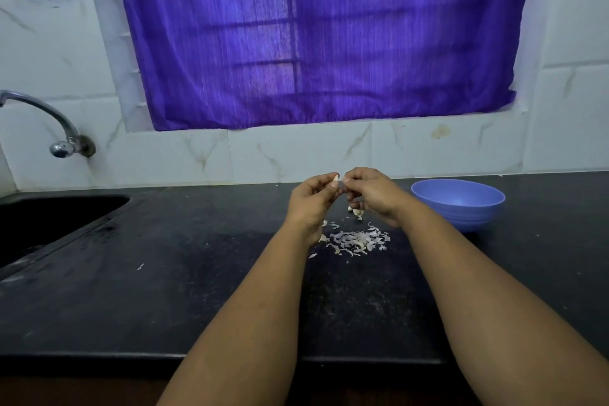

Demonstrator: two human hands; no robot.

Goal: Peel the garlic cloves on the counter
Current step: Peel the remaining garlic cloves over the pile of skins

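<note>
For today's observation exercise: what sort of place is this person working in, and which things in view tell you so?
Most likely a home kitchen. A tap curves over a sink set into a dark counter, the wall behind is tiled, and both hands work a garlic clove above a pile of peels beside a blue bowl.

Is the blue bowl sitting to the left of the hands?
No, the blue bowl sits on the counter to the right of both hands, beside the right hand.

Stone, plastic, cloth and metal
Speckled black stone desk point(164, 290), dull sheen; smooth matt blue plastic bowl point(458, 204); ribbed purple cloth curtain point(313, 36); shiny metal tap point(49, 122); papery garlic skins point(359, 239).
</note>
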